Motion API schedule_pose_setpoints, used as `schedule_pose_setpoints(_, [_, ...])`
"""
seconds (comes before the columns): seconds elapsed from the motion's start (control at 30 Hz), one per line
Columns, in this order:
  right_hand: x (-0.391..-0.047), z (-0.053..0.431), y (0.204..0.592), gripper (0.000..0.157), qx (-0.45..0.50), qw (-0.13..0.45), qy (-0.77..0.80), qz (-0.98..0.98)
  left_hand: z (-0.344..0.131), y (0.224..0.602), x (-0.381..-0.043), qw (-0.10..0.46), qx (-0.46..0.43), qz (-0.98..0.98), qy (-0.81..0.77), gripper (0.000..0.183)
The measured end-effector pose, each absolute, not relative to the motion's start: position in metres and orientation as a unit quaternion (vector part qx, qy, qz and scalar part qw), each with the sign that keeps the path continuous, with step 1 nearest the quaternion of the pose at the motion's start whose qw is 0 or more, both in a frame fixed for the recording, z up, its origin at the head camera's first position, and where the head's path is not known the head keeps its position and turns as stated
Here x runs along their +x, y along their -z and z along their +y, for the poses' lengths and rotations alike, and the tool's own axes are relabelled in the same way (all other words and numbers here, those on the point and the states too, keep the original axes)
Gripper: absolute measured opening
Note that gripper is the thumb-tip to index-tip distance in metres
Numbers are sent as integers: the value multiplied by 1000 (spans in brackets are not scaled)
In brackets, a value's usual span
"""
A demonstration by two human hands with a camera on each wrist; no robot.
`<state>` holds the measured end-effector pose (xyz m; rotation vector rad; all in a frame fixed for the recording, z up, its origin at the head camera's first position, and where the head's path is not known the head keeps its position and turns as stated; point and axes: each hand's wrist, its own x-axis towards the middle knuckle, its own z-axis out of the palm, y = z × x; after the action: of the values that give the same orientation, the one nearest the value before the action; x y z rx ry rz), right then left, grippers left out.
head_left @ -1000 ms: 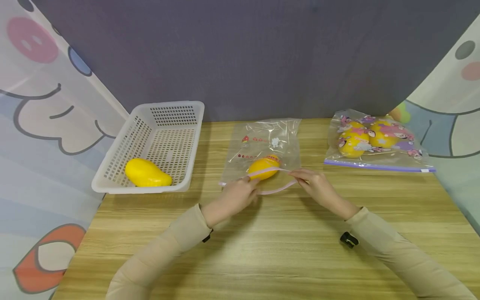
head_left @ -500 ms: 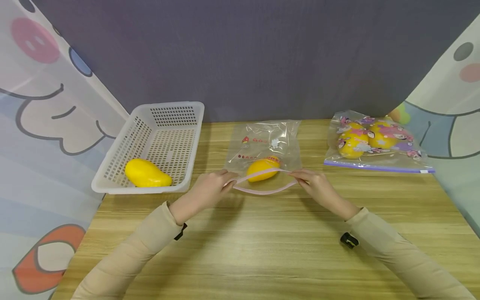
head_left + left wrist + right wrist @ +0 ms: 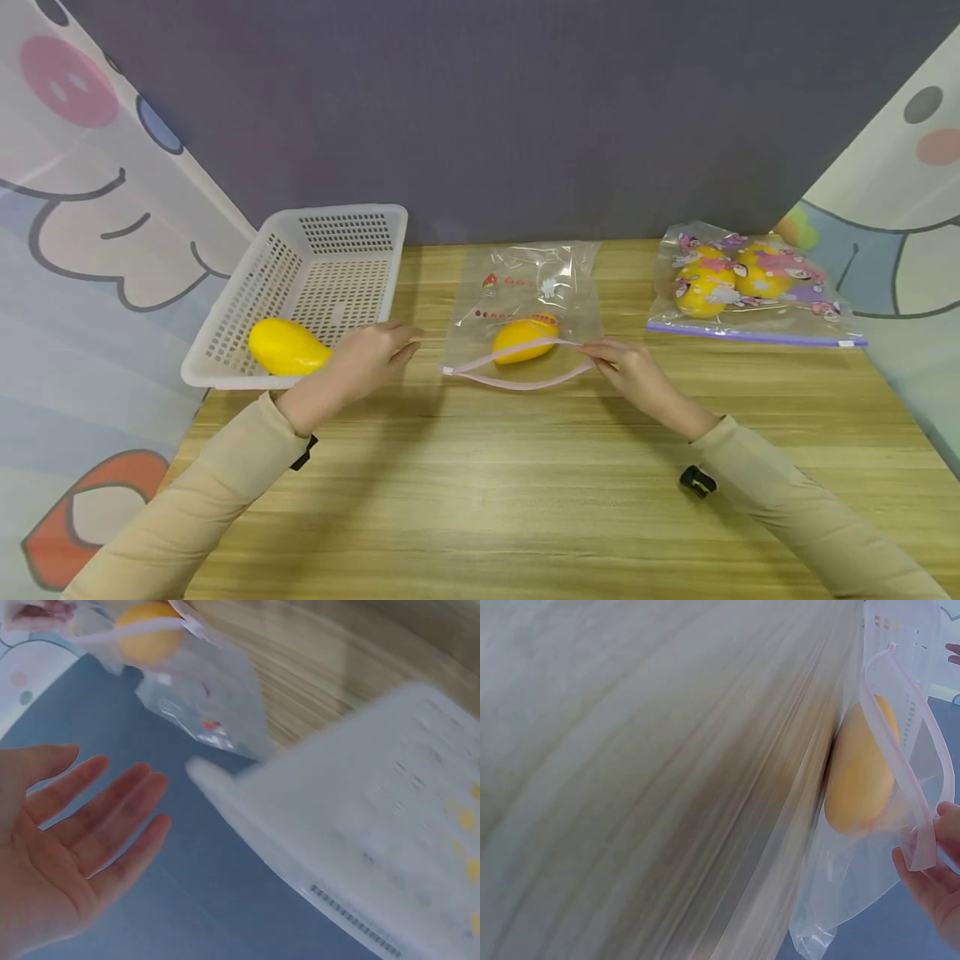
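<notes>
A clear zip bag [image 3: 517,283] with a pink-edged mouth lies on the table, its mouth gaping toward me. Inside it rests one yellow mango [image 3: 525,340]. My right hand [image 3: 633,371] pinches the right end of the bag's pink edge between thumb and fingers, as the right wrist view also shows. My left hand [image 3: 360,358] holds nothing and hovers by the front right corner of the white basket [image 3: 225,333]; in the left wrist view its fingers [image 3: 124,817] are spread and relaxed. Another yellow mango [image 3: 285,346] lies in the basket, partly hidden behind the left hand.
At the back right lies a second zip bag [image 3: 810,312] with a purple closure and pink prints, holding two yellow mangoes [image 3: 705,287]. A dark panel [image 3: 480,125] stands along the table's far edge. Cartoon-printed cloth [image 3: 67,250] hangs at both sides.
My left hand moved left from the bag's mouth, let go of the pink edge at its left end, and came to the basket. The right hand kept its hold.
</notes>
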<state>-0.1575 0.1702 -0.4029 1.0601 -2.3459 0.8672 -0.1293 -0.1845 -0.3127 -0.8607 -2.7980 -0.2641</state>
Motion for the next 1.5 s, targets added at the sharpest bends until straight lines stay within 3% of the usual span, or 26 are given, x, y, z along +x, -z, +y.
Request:
schedule_pose_setpoints(0.47, [-157, 172, 403, 28, 378, 201, -312, -848, -233, 304, -139, 58, -276, -959, 5, 19])
schedule_pose_setpoints(0.97, [-159, 172, 404, 28, 382, 198, -312, -847, -281, 298, -156, -104, -215, -970, -35, 30])
schedule_pose_setpoints(1.5, [-158, 174, 405, 30, 378, 194, -314, -849, -303, 301, -163, -219, -183, -957, -58, 50])
